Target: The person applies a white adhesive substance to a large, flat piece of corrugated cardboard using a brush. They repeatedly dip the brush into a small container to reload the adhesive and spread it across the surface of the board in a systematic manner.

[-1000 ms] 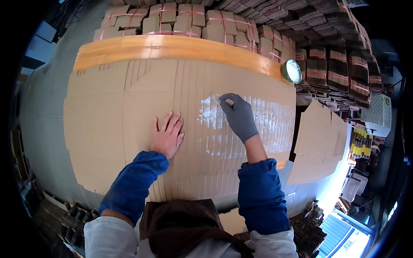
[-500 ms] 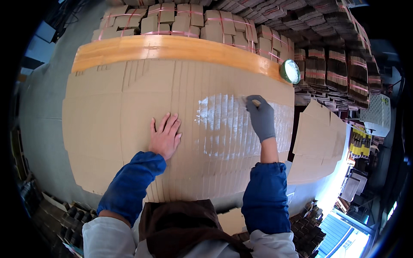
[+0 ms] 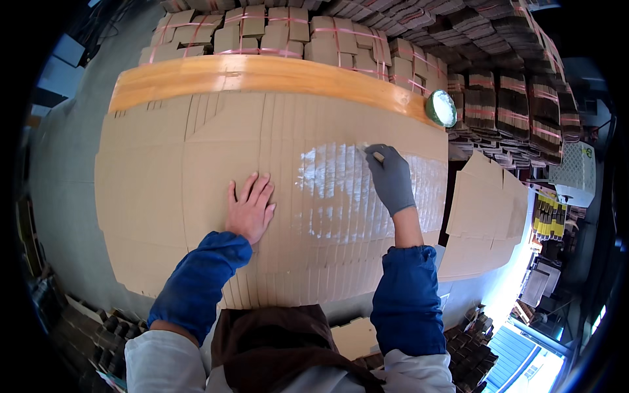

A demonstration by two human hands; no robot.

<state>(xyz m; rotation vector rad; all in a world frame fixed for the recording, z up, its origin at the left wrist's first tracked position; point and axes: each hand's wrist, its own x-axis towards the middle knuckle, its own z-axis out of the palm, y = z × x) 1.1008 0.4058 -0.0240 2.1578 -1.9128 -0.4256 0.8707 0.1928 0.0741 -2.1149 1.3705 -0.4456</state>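
A large sheet of brown cardboard (image 3: pixel 145 196) with many parallel creases lies flat in front of me. My bare left hand (image 3: pixel 251 208) presses on it near the middle, fingers spread. Over the right half, my right hand (image 3: pixel 391 175), in a grey glove, is closed round a brush (image 3: pixel 379 157); only a bit of its tan handle shows and its bristles are hardly visible. White paste (image 3: pixel 333 173) covers the creased area left of the glove in streaks and thins out to the right. A green bowl of white paste (image 3: pixel 444 109) stands at the far right corner.
The orange-brown wooden tabletop (image 3: pixel 229 73) shows along the far edge. Behind it stand cardboard bundles (image 3: pixel 287 29) tied with pink straps, with more stacks at right (image 3: pixel 512 108). Another cardboard sheet (image 3: pixel 483 216) lies right of the table, near a white crate (image 3: pixel 571 171).
My right hand with the brush has shifted slightly left and a little nearer across the paste. My left hand stays in place.
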